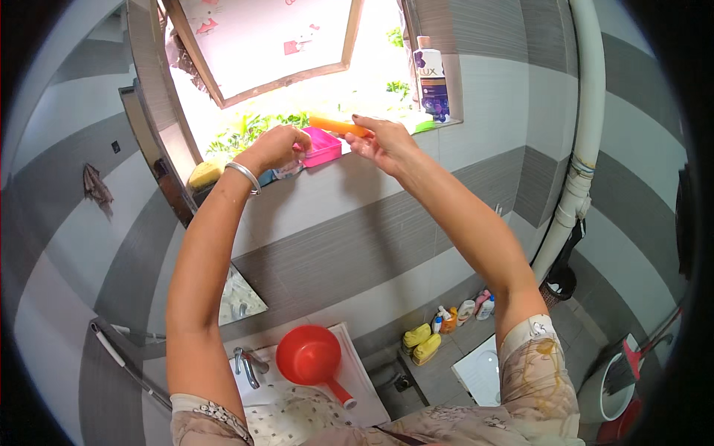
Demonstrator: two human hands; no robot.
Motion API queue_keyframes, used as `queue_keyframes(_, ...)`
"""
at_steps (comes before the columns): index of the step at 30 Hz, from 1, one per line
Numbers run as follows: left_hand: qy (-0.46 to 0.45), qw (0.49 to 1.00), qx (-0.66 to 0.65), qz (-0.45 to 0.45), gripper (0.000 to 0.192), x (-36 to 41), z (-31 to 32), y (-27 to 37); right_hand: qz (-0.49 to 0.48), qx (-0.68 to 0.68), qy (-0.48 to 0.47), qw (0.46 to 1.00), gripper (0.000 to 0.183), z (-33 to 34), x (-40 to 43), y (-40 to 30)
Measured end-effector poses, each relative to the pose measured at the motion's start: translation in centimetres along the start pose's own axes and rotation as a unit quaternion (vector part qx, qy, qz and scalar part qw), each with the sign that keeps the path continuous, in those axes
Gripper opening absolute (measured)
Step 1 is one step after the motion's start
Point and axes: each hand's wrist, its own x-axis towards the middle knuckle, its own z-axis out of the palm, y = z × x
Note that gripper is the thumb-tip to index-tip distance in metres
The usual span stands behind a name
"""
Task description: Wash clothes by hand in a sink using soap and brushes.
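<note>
On the window ledge sits a small pink plastic box (323, 148), its top uncovered. My left hand (279, 148), with a silver bangle at the wrist, has its fingers bent over the box's left end, gripping it there. My right hand (385, 142) holds a flat orange bar (334, 125) between thumb and fingers, just above and to the right of the box. Whether the bar is soap or plastic is unclear. The fingers of my right hand look wet. Below my left hand lies a bluish packet (281, 171), partly hidden.
A yellow sponge (205, 174) and a Lux bottle (432, 83) stand at opposite ends of the ledge, under a tilted window sash (284, 78). Below are a red dipper (308, 355) on the washbasin (357, 357), a chrome faucet (248, 365) and several bottles (466, 312). A pipe (588, 111) runs down the right.
</note>
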Motion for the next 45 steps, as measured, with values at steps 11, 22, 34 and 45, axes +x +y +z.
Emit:
queue_keyframes(11,0.116,0.993,-0.037,0.013,0.015,-1.0,2.4,-0.3,0.008,-0.178,0.050,0.983,0.020,3.4,4.0,2.5)
queue_keyframes(22,0.193,0.981,-0.022,0.007,0.014,-1.7,3.7,0.0,-0.165,-0.649,-0.001,0.743,0.029,2.0,4.8,2.7)
queue_keyframes(34,0.429,0.877,-0.215,-0.023,0.011,-11.0,1.2,3.7,-0.083,-0.413,0.003,0.907,0.014,0.6,5.6,4.4)
queue_keyframes(45,0.390,0.778,-0.453,-0.192,0.007,-27.1,6.5,3.6,-0.144,-0.254,-0.027,0.956,0.022,-0.7,-0.1,3.9)
